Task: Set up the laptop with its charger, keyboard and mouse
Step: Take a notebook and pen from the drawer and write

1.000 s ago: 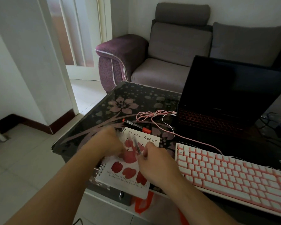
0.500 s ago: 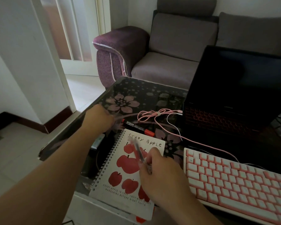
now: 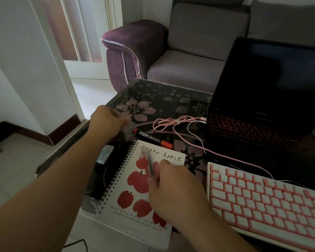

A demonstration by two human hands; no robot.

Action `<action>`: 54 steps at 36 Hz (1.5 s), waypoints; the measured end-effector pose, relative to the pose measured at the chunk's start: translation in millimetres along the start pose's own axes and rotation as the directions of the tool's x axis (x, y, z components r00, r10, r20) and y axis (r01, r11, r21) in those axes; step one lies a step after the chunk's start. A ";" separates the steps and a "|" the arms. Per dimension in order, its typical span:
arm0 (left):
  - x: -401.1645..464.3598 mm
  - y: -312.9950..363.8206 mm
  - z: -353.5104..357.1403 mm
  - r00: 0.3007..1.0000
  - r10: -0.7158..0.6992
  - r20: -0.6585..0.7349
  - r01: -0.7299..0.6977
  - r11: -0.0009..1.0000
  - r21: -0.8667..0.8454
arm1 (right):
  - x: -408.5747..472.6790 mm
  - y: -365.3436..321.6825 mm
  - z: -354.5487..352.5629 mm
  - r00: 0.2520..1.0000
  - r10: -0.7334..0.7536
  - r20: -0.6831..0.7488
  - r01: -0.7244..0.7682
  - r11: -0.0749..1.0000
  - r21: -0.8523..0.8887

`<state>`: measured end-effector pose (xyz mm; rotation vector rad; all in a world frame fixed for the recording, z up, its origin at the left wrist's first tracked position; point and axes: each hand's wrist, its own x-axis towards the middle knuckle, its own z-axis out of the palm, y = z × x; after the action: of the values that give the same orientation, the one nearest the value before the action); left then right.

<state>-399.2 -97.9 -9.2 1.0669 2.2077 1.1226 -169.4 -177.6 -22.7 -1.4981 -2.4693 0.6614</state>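
An open black laptop [image 3: 265,99] with red-lit keys stands at the right of the dark flowered table [image 3: 164,95]. A pink and white keyboard [image 3: 265,199] lies in front of it. Its pink cable [image 3: 173,122] is bundled on the table and runs to the laptop's left side. My right hand [image 3: 175,190] grips a clear pen [image 3: 150,166] over a spiral notebook [image 3: 135,195] with red apples. My left hand [image 3: 107,120] rests fisted near the table's left edge, next to a red and black marker [image 3: 153,138]; whether it holds something is unclear. No mouse or charger is visible.
A purple-grey sofa [image 3: 189,51] stands behind the table. A white door frame [image 3: 69,70] and tiled floor lie to the left. A small white box [image 3: 105,154] sits on a shelf under the glass top. The notebook overhangs the table's front edge.
My left hand has left the notebook and moved up-left toward the marker at the table's edge. My right hand stays on the notebook with the pen. The camera has moved closer.
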 end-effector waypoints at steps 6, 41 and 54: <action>-2.0 1.6 12.9 0.999 0.029 -0.028 -0.030 0.999 -0.045 | 4.9 1.2 -2.9 0.998 0.020 0.058 -0.028 0.991 0.134; -12.0 -60.4 -46.7 0.997 0.071 -0.017 -0.060 0.933 0.355 | -2.2 -0.4 18.3 0.997 0.021 -0.075 -0.007 0.985 0.174; -35.7 -46.1 -38.6 0.996 0.072 0.056 -0.090 0.879 0.469 | -9.5 -10.2 7.1 0.995 0.008 -0.095 0.003 0.994 0.110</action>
<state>-423.5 -161.8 -23.4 1.3706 2.4932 0.5901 -175.6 -191.9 -23.5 -1.4578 -2.3215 0.6970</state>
